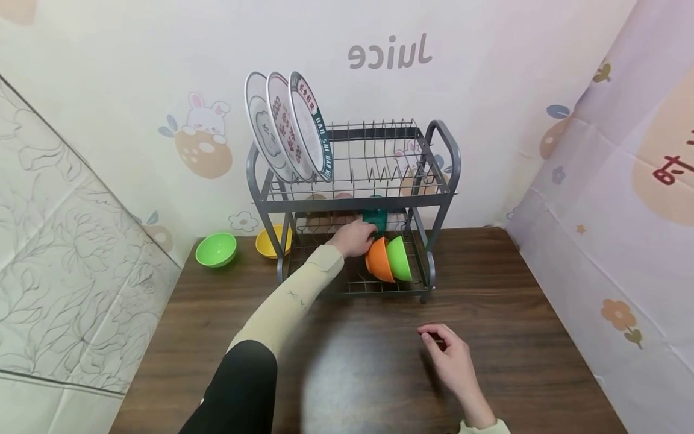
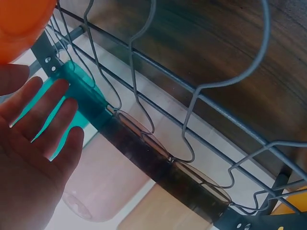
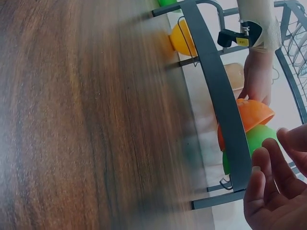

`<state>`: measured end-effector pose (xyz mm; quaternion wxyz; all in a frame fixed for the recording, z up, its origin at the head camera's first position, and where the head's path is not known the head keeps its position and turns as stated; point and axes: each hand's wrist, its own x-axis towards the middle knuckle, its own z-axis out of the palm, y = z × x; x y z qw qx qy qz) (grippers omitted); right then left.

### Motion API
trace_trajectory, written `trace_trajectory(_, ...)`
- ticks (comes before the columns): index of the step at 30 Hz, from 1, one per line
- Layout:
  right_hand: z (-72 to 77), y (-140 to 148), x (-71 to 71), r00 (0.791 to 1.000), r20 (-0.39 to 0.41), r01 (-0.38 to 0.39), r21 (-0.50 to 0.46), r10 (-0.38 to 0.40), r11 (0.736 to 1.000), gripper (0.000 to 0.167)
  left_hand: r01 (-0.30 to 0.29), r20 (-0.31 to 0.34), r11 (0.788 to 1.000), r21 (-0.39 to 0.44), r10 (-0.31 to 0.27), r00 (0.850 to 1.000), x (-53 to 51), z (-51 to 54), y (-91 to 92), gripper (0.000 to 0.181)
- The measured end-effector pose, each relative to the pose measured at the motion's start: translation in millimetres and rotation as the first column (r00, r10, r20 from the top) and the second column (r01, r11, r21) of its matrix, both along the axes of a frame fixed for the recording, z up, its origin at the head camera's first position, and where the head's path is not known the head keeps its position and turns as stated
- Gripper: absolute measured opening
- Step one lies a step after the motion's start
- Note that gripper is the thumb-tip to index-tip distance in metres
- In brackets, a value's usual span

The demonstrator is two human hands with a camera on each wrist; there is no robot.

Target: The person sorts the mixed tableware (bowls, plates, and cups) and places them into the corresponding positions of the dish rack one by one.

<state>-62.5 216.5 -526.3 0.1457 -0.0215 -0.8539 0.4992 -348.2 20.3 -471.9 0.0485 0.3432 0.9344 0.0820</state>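
Note:
My left hand [image 1: 355, 237] reaches into the lower tier of a grey dish rack [image 1: 358, 204]. Its thumb is close by the orange bowl [image 1: 378, 260], while the other fingers spread loosely in front of a teal cup [image 2: 72, 103]. Whether the thumb touches the bowl I cannot tell. The orange bowl stands on its side against a green bowl [image 1: 399, 259], at the right of that tier. Low over the table in front of the rack, my right hand [image 1: 447, 358] has loosely bent fingers and holds nothing.
Three plates [image 1: 311, 126] stand upright at the left of the upper tier. Pink and amber cups [image 2: 108, 177] sit beside the teal one at the rack's back. Left of the rack are a yellow bowl [image 1: 267, 242] and another green bowl [image 1: 216, 250] on the wooden table [image 1: 358, 374].

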Motion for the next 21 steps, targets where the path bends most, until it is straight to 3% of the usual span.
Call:
trace_trajectory(8, -1.5, 0.9, 0.0, 1.000, -0.005, 0.005, 0.010, -0.005, 1.000, 0.008, 0.002, -0.060, 1.000, -0.016, -0.003, 0.998, -4.7, -10.0, -1.8, 0.036)
trace_trajectory(14, -1.3, -0.6, -0.3, 1.000, 0.017, 0.002, 0.006, -0.002, 1.000, 0.009, -0.010, -0.034, 1.000, -0.028, 0.009, 0.999, -3.4, -12.0, -7.3, 0.036)
trace_trajectory(17, -0.1, 1.2, 0.1, 0.999, 0.030, 0.011, 0.018, -0.011, 1.000, 0.010, -0.021, -0.028, 1.000, -0.008, 0.021, 0.999, 1.4, -8.5, -12.1, 0.034)
trace_trajectory(21, 2.1, 7.5, -0.5, 0.998, 0.045, 0.029, 0.053, -0.032, 0.998, 0.010, -0.014, -0.055, 0.998, 0.061, 0.017, 0.998, 16.3, 6.7, -19.5, 0.028)
